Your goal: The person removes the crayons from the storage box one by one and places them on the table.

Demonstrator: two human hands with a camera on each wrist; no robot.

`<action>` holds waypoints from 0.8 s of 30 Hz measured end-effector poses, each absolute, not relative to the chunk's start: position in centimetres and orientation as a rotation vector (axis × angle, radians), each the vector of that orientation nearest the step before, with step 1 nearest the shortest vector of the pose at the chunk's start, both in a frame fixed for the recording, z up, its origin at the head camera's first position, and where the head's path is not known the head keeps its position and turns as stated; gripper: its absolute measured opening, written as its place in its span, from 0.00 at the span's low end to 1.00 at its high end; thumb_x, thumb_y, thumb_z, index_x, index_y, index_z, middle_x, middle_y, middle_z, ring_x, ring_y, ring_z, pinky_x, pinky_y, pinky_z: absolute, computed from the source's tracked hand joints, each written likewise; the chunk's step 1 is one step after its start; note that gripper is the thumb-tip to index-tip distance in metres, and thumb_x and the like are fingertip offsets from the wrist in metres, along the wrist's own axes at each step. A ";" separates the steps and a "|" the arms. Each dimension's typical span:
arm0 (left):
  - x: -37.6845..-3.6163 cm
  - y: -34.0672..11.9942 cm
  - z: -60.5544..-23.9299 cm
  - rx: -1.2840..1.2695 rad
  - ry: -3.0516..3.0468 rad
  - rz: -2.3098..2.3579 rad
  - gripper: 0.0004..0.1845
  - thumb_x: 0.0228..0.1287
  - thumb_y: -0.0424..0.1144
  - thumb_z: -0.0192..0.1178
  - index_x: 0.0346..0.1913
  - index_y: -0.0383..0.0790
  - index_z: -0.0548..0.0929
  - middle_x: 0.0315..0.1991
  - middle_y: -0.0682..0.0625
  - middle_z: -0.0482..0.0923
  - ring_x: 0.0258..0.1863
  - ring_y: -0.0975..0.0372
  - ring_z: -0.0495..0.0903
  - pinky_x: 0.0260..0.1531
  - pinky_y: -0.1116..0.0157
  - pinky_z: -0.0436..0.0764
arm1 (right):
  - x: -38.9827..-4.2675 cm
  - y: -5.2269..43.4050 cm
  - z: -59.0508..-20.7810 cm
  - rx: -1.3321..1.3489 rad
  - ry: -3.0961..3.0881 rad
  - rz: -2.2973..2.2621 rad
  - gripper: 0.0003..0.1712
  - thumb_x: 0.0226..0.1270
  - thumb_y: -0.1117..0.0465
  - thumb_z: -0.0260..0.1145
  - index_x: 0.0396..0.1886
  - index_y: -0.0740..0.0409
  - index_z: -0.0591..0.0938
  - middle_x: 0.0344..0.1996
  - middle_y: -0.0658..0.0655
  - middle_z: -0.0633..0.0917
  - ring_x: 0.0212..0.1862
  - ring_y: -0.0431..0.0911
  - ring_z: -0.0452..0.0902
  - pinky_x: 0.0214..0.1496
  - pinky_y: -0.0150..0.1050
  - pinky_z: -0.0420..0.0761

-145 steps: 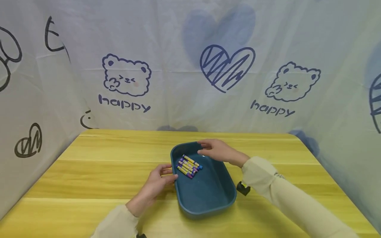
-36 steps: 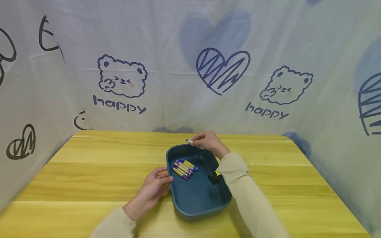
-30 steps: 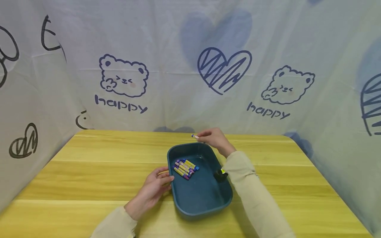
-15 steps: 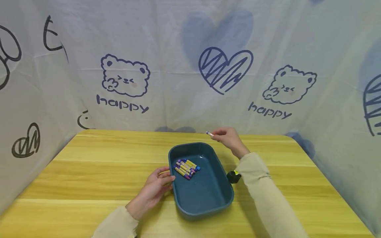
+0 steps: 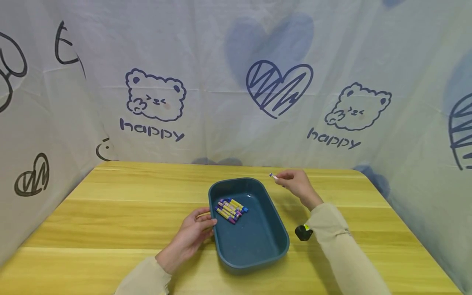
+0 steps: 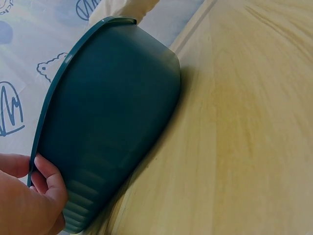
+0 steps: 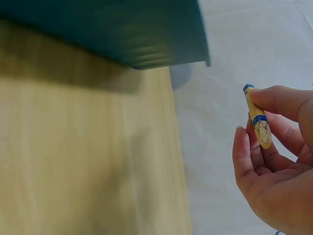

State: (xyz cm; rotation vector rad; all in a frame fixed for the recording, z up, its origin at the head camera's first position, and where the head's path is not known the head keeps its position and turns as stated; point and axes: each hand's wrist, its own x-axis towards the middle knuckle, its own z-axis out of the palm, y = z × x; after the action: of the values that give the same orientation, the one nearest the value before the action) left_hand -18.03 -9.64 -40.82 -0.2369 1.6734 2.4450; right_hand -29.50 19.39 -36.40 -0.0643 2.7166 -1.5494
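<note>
A dark teal tray (image 5: 274,241) sits on the yellow wooden table (image 5: 121,213) with several purple-and-yellow crayons (image 5: 231,207) bunched in its far left corner. My left hand (image 5: 191,233) holds the tray's left rim, thumb and fingers on the wall (image 6: 41,171). My right hand (image 5: 295,183) hovers over the table just right of the tray's far end and pinches one crayon (image 5: 273,176) between thumb and fingers; the wrist view shows the yellow, blue-banded crayon (image 7: 257,118) clear of the tray (image 7: 122,29).
A printed white cloth (image 5: 236,82) with bears and hearts walls the table at the back and both sides. A black wrist-worn camera (image 5: 303,232) hangs under my right sleeve. Bare tabletop lies to the left and right of the tray.
My right hand lifted one crayon out of the tray and carried it rightward, past the tray's far rim, lowering toward the table. The left hand stayed on the rim.
</note>
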 end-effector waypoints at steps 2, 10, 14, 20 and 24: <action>-18.1 -9.6 -40.8 -0.235 1.673 2.447 0.26 0.61 0.19 0.55 0.62 0.25 0.61 0.37 0.47 0.71 0.30 0.63 0.73 0.30 0.70 0.75 | -29.4 19.7 -36.8 -0.044 2.724 -1.546 0.13 0.65 0.64 0.66 0.45 0.68 0.83 0.42 0.62 0.84 0.47 0.54 0.77 0.51 0.48 0.76; -18.0 -9.6 -40.8 -0.219 1.672 2.446 0.27 0.62 0.19 0.55 0.63 0.25 0.60 0.39 0.45 0.71 0.31 0.63 0.73 0.30 0.69 0.75 | -28.7 20.6 -38.8 -0.048 2.829 -1.470 0.13 0.62 0.64 0.68 0.43 0.69 0.84 0.39 0.61 0.86 0.41 0.50 0.79 0.42 0.41 0.78; -18.0 -9.6 -40.8 -0.218 1.676 2.443 0.27 0.62 0.19 0.55 0.63 0.25 0.60 0.39 0.46 0.71 0.31 0.63 0.73 0.31 0.69 0.75 | -28.3 21.0 -39.7 -0.045 2.843 -1.454 0.12 0.62 0.66 0.68 0.42 0.70 0.85 0.38 0.62 0.86 0.40 0.50 0.79 0.39 0.38 0.77; -18.0 -9.6 -40.9 -0.222 1.679 2.440 0.27 0.63 0.20 0.55 0.64 0.25 0.60 0.38 0.46 0.71 0.31 0.63 0.73 0.31 0.69 0.75 | -27.9 21.1 -41.1 0.020 2.827 -1.476 0.10 0.60 0.68 0.67 0.40 0.71 0.85 0.35 0.62 0.86 0.35 0.47 0.78 0.32 0.34 0.75; -18.1 -9.6 -40.8 -0.222 1.675 2.445 0.27 0.62 0.20 0.55 0.63 0.25 0.60 0.38 0.45 0.71 0.30 0.63 0.73 0.30 0.69 0.75 | -27.9 21.2 -41.9 0.030 2.859 -1.417 0.10 0.60 0.67 0.67 0.39 0.70 0.85 0.35 0.61 0.86 0.38 0.49 0.78 0.36 0.35 0.75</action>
State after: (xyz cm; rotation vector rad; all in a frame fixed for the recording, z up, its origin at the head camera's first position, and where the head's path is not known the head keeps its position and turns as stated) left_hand -18.06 -9.59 -40.84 -0.2221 1.6746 2.4453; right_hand -27.95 21.17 -41.94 0.0304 2.8594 -1.4174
